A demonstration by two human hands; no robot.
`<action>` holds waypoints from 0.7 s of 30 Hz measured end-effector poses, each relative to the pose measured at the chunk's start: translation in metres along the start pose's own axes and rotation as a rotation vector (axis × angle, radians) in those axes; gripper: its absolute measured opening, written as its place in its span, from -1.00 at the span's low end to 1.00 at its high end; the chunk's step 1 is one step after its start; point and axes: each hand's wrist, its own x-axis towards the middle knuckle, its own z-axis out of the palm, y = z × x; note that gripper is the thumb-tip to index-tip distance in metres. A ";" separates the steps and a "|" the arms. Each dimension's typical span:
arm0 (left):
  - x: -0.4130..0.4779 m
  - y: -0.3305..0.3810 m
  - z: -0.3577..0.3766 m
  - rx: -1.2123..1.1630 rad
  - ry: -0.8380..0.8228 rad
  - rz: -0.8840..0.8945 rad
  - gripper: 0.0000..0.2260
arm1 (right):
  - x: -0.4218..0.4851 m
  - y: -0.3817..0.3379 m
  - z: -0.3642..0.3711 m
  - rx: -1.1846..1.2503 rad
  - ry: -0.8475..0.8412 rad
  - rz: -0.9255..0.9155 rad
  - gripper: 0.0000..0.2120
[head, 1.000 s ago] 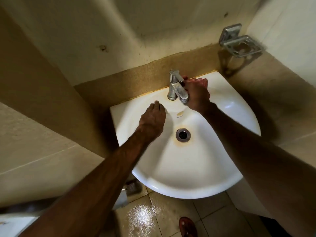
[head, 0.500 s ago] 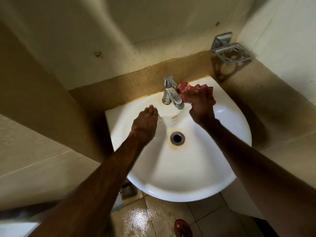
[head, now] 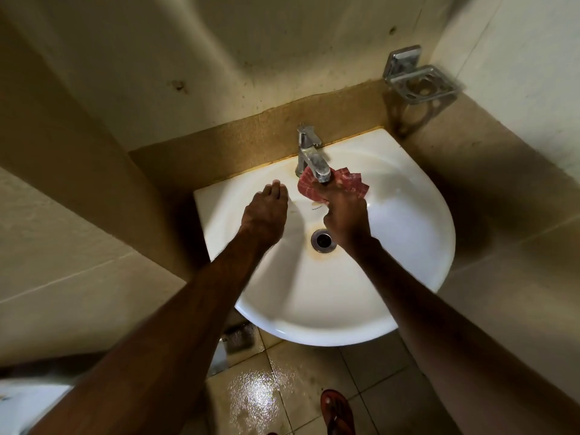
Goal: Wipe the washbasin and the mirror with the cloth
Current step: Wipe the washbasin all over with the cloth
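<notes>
The right hand [head: 346, 216] gripped a bunched red cloth [head: 345, 183], fingers curled round it and mostly hidden beneath the knuckles. The cloth fanned out past them in crumpled, mottled folds, pressed up under the tap [head: 310, 158] spout and against the basin's back slope. The left hand [head: 265, 215] lay flat on the basin's [head: 408, 246] left inner slope, fingers straight and pressed together, tips at the rim, well clear of the cloth. A tiny dark maker's mark sat on the porcelain between the hands, too small to read. The basin was glossy white, rounded at the front, with a rust-ringed metal drain [head: 322, 240] just below the right wrist. The tap was dull, spotted chrome. A metal soap dish [head: 422, 84] hung on the wall in the right corner. Below, wet glossy tiles [head: 260, 400] and a red-brown sandal [head: 337, 411].
</notes>
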 end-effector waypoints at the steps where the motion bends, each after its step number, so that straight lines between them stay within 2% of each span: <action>1: -0.002 0.000 0.001 0.003 0.003 0.005 -0.24 | -0.004 -0.005 -0.001 0.016 -0.009 -0.008 -0.37; 5: -0.006 -0.001 0.002 0.013 0.008 0.019 -0.21 | -0.015 -0.016 -0.006 0.056 -0.014 -0.089 -0.37; 8: -0.009 -0.001 -0.001 -0.006 -0.022 0.023 -0.19 | -0.021 -0.016 -0.010 -0.010 -0.057 -0.148 -0.42; 11: -0.013 0.000 -0.005 -0.044 -0.056 0.006 -0.19 | -0.020 -0.016 -0.017 -0.032 -0.082 -0.130 -0.52; 13: -0.016 -0.001 -0.006 -0.055 -0.064 0.005 -0.20 | -0.017 -0.026 -0.027 -0.021 -0.113 -0.107 -0.52; 15: -0.017 -0.003 -0.007 -0.053 -0.074 0.011 -0.19 | -0.013 -0.036 -0.051 0.022 -0.264 -0.018 -0.56; 17: -0.019 -0.005 -0.009 -0.054 -0.091 0.017 -0.19 | -0.011 -0.037 -0.071 0.276 -0.365 0.161 -0.76; 19: -0.021 -0.006 -0.010 -0.061 -0.103 0.027 -0.20 | -0.021 -0.023 -0.084 0.555 -0.295 0.403 -0.89; 21: -0.023 -0.007 -0.012 -0.059 -0.095 0.034 -0.21 | -0.032 -0.015 -0.095 0.667 -0.087 0.521 -0.89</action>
